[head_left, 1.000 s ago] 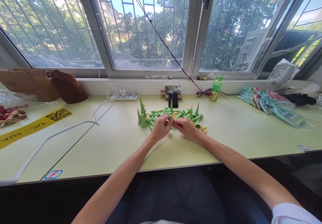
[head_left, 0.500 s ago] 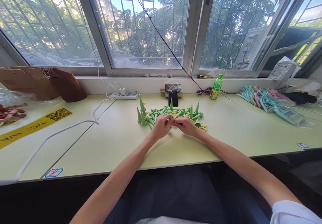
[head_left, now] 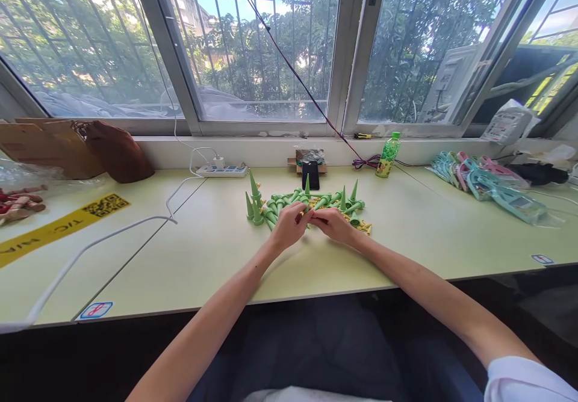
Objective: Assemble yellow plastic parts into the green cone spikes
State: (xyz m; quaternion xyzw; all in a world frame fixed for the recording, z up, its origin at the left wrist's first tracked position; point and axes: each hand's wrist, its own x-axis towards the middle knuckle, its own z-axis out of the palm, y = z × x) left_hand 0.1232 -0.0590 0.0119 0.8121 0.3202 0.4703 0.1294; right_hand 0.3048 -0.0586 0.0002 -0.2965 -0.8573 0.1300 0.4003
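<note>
My left hand [head_left: 289, 224] is closed in a pinch around a green plastic spike, mostly hidden by the fingers. Close against it, my right hand [head_left: 335, 225] has its thumb and fingers pressed together at the same spot; whatever lies between those fingertips is too small to make out. Just beyond both hands is a pile of green cone-shaped plastic spikes [head_left: 271, 214], some lying and some upright, such as the upright spike [head_left: 342, 199] on the right. Small yellow pieces [head_left: 363, 227] are scattered among and beside them.
Behind the pile a black phone [head_left: 310, 175] leans on a small box [head_left: 298, 165]. A green bottle [head_left: 388, 156] and a power strip [head_left: 224, 171] stand near the sill. A white cable [head_left: 112, 226] crosses the left side; bagged pastel items [head_left: 487, 182] lie right.
Both hands stay together at the same place over the table, with only a very slight shift of the fingers.
</note>
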